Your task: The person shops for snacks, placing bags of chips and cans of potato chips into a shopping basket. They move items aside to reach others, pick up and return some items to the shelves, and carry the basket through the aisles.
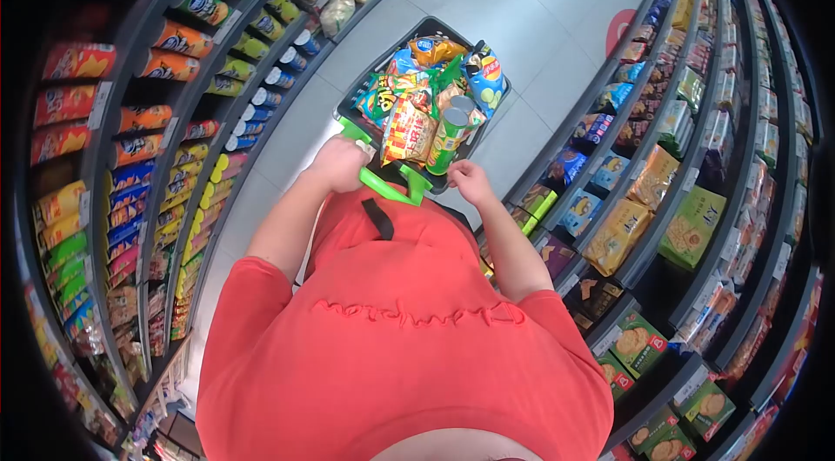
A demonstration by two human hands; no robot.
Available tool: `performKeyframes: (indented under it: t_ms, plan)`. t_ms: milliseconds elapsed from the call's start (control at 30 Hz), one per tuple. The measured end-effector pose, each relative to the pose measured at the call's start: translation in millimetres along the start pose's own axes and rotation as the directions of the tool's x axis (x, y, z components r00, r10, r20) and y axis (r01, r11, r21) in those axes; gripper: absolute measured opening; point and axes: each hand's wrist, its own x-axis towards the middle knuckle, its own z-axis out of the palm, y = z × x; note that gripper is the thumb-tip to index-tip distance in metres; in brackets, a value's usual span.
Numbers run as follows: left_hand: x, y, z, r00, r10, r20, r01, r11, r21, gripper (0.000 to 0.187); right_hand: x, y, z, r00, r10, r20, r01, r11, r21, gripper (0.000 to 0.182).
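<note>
A black shopping cart (352, 96) with a green handle (387, 185) stands in front of me in a shop aisle. It is filled with several snack bags and a green chip can (447, 139). My left hand (337, 163) is closed around the left end of the green handle. My right hand (470, 181) rests at the cart's near right edge, beside the handle's right end; whether it grips anything is unclear. I wear a red shirt.
Shelves of chip cans and snack bags (183, 104) line the left side. Shelves of boxed biscuits and crackers (687, 226) line the right. A pale tiled floor (522, 0) runs ahead between them, with a red mark far ahead.
</note>
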Motion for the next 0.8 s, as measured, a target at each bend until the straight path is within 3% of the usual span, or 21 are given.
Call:
performKeyframes:
  t_ms: [167, 233, 333, 500, 600, 700, 767, 800]
  plan:
    - [-28, 1, 27, 0.997, -0.018, -0.072, 0.015, 0.999, -0.04, 0.017, 7, 24, 11, 0.999, 0.037, -0.023, -0.038, 0.997, -0.068, 0.014]
    - [-39, 4, 34, 0.996, -0.033, -0.081, 0.028, 0.998, -0.056, 0.017, 10, 26, 21, 0.999, -0.012, -0.039, 0.002, 0.97, -0.243, 0.014]
    - [-55, 0, 46, 0.99, -0.021, -0.14, 0.009, 0.996, -0.089, 0.018, 19, 43, 36, 0.999, -0.035, -0.042, 0.022, 0.965, -0.262, 0.018]
    - [-75, -11, 42, 0.998, -0.013, -0.059, 0.009, 0.998, -0.065, 0.016, 11, 32, 37, 0.999, -0.005, -0.036, -0.01, 0.911, -0.412, 0.025]
    - [-85, -8, 47, 0.999, 0.013, -0.045, -0.016, 0.998, -0.056, 0.014, 19, 57, 20, 1.0, -0.015, -0.023, 0.007, 0.941, -0.339, 0.027]
    - [-93, -13, 52, 0.996, -0.078, 0.054, 0.077, 0.997, 0.008, 0.012, 20, 25, 0, 1.0, -0.004, -0.019, -0.008, 0.782, -0.623, 0.037]
    - [-98, -11, 47, 0.999, -0.047, 0.018, 0.047, 0.999, -0.005, 0.012, 40, 43, -8, 0.99, -0.052, -0.132, -0.02, 0.87, -0.492, 0.039]
    - [-99, -12, 46, 0.998, -0.048, 0.027, 0.047, 0.999, 0.014, 0.013, 42, 32, -6, 0.98, -0.087, -0.176, -0.027, 0.83, -0.556, 0.041]
